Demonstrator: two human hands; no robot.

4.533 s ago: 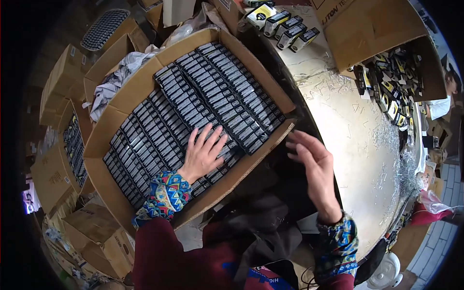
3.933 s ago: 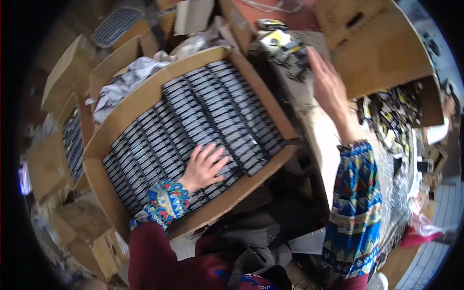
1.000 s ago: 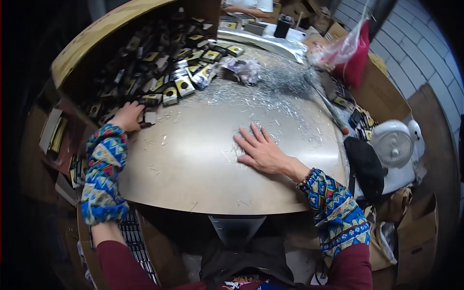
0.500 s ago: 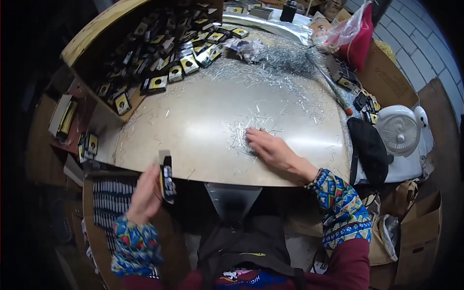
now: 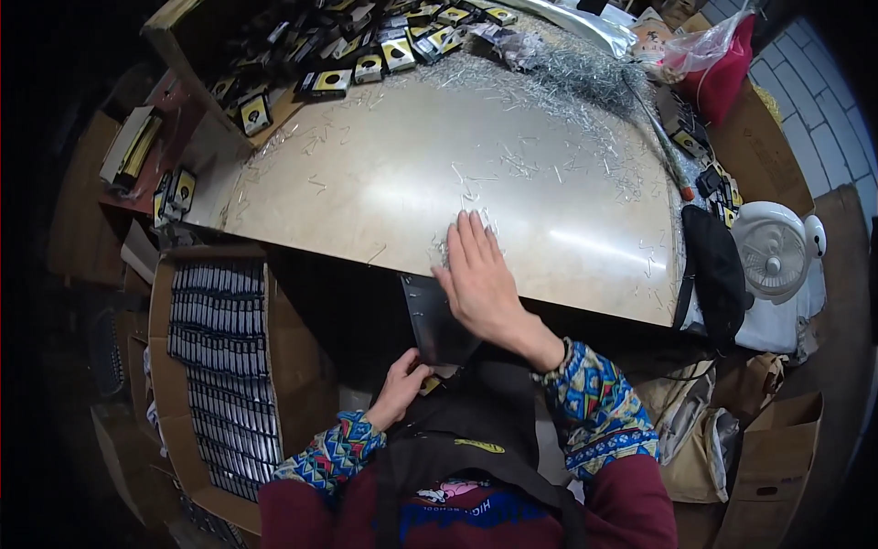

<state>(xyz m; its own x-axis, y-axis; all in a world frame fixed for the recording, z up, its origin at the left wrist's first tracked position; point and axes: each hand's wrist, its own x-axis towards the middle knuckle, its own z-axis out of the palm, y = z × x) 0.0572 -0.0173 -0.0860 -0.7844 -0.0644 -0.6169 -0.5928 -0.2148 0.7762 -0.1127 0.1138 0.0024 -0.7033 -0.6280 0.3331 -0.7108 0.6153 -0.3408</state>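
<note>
My right hand [image 5: 480,279] lies flat, fingers stretched, on thin shiny metal pins [image 5: 439,247] at the near edge of the pale worktop [image 5: 366,192]; most of the pins under it are hidden. Just below that edge hangs a grey metal chute [image 5: 437,320]. My left hand [image 5: 402,389] is beneath the chute's lower end, its fingers closed round a small black and yellow box [image 5: 433,382]. Only a bit of that box shows, so I cannot tell whether pins are in it.
Small black and yellow boxes [image 5: 325,82] crowd the back left. A heap of pins [image 5: 585,82] covers the back, beside a long-handled brush [image 5: 677,174]. At right are a black cloth [image 5: 712,274] and a white fan [image 5: 773,252]. A carton [image 5: 274,366] of packed boxes stands lower left.
My right hand has swept the pins toward me to the near edge above the chute. My left hand has carried the small box rightward and down, under the chute. The view has shifted.
</note>
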